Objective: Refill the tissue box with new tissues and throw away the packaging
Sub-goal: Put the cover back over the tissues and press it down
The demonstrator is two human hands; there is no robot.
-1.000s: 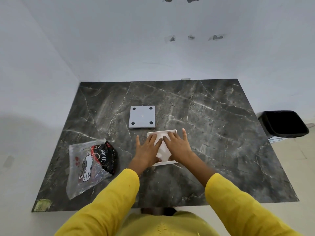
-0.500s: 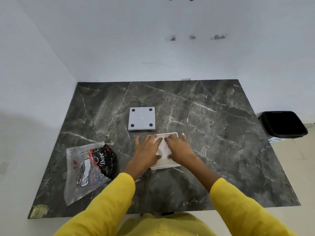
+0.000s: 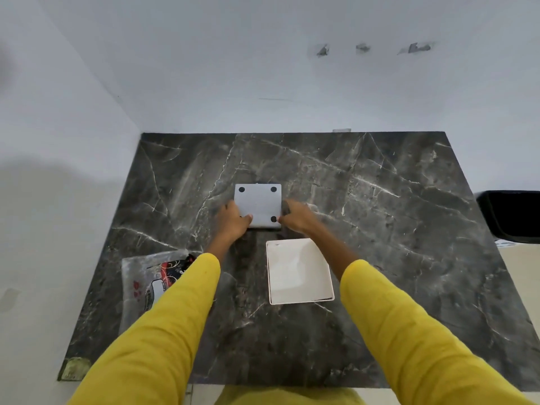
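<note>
A grey square panel with black round feet (image 3: 258,204), the tissue box's bottom, lies in the middle of the dark marble table (image 3: 380,229). My left hand (image 3: 233,220) grips its left edge and my right hand (image 3: 295,219) grips its right edge. Nearer to me stands the white open tissue box (image 3: 298,271), with white tissues inside. The clear plastic tissue packaging (image 3: 146,276) with a red and black print lies at the left, partly hidden by my left sleeve.
A black waste bin (image 3: 511,214) stands on the floor past the table's right edge. White walls close the table's far and left sides. A yellowish sticker (image 3: 74,368) marks the near left corner.
Both hands have left the white tissue box, where they pressed the tissues, and have reached forward to the grey panel. The box now lies uncovered.
</note>
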